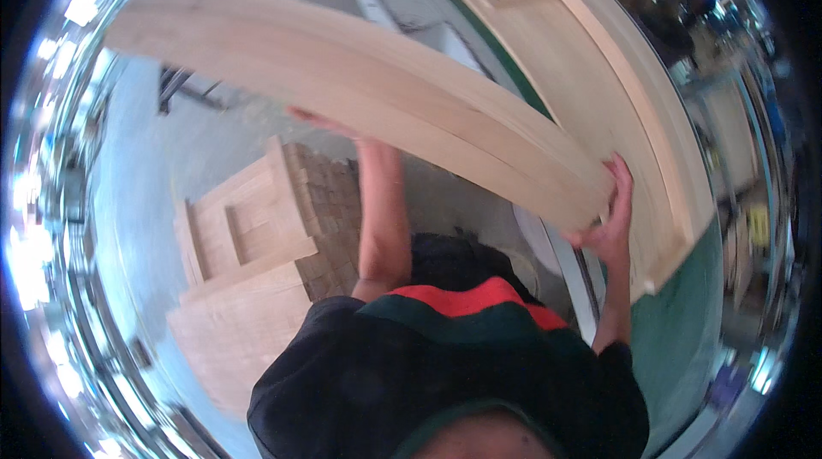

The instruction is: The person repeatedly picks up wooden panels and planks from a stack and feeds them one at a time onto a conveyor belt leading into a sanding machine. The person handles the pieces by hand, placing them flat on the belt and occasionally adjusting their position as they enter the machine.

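A long pale wooden panel (368,86) is held up in front of me, slanting from the upper left to the lower right. My right hand (615,211) grips its near right end, thumb below and fingers on the end. My left hand (330,123) is at its lower long edge, left of the middle; the panel hides most of that hand. To the right, a second wooden panel (565,56) with raised strips along its edges lies on a green surface (676,322), close to my right hand.
Stacked wooden pieces (257,219), some with raised strips, stand at the lower left near my left arm. A dark metal rack (184,91) is at the far left on the grey floor (223,129). Light-coloured machine parts (437,39) show behind the held panel.
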`<state>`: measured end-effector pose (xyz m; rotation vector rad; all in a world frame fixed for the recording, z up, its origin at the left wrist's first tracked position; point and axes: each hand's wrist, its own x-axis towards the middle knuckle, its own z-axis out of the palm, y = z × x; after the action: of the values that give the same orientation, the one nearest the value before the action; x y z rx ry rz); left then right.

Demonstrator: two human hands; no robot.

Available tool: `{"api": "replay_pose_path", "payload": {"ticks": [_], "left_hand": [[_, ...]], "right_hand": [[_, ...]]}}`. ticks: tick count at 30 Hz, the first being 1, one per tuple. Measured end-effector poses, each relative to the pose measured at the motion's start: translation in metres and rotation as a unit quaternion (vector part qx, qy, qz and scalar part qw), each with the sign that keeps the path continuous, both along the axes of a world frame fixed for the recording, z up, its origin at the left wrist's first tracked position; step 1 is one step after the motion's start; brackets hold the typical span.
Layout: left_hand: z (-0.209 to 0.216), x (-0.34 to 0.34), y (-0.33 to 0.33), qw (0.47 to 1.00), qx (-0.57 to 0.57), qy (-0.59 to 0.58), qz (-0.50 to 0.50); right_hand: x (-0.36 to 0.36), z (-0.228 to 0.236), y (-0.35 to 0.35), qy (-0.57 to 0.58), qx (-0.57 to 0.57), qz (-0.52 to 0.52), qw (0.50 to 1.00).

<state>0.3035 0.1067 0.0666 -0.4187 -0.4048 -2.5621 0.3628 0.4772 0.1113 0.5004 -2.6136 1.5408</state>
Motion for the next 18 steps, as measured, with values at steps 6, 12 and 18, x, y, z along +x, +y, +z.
{"api": "replay_pose_path", "payload": {"ticks": [6,12,18], "left_hand": [[0.025,0.002,0.009,0.994,-0.061,0.069,-0.057],[0.052,0.000,0.011,0.974,-0.063,0.159,-0.151],[0.064,-0.003,0.017,0.956,-0.039,0.204,-0.205]], "right_hand": [[-0.006,0.017,0.000,0.068,-0.006,0.032,0.997],[-0.010,0.030,0.005,0.135,-0.024,0.069,0.988],[-0.010,0.031,0.017,0.153,-0.019,0.088,0.984]]}}
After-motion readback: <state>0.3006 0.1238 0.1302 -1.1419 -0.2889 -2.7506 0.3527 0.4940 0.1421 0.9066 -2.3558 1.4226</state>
